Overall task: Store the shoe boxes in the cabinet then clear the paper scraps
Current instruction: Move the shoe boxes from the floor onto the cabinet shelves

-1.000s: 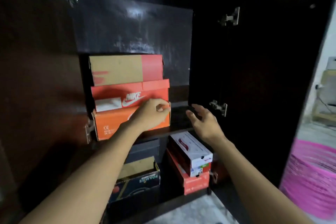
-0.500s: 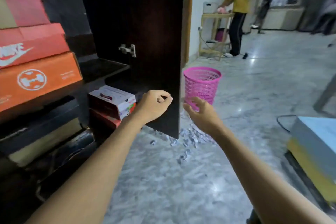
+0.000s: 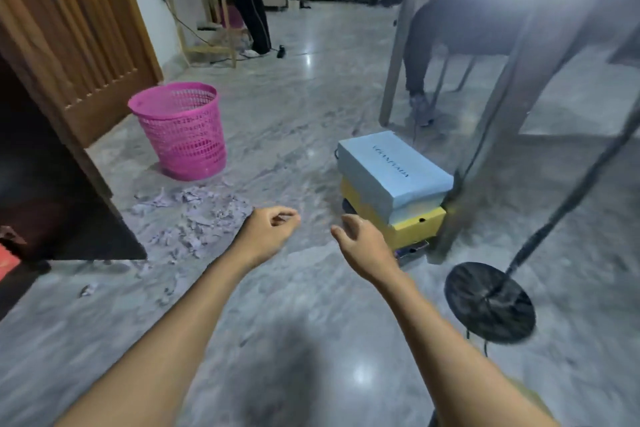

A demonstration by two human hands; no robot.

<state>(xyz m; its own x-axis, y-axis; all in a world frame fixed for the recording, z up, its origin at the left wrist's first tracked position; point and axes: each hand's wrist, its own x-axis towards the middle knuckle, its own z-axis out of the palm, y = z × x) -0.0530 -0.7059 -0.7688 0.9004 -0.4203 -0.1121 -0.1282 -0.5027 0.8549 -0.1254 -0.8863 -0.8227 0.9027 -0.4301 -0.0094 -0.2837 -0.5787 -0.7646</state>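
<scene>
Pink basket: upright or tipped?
Upright. The pink basket stands on its base on the floor, open rim facing up, just behind the paper scraps.

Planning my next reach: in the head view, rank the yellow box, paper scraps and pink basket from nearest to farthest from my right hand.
1. Yellow box, just right of the right hand.
2. Paper scraps, on the floor to the left.
3. Pink basket, farther left, beyond the scraps.

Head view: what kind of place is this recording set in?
Probably a large shared indoor workroom rather than a private home: a wide polished stone-look floor, a light stand set up on it, and other people standing farther back.
</scene>
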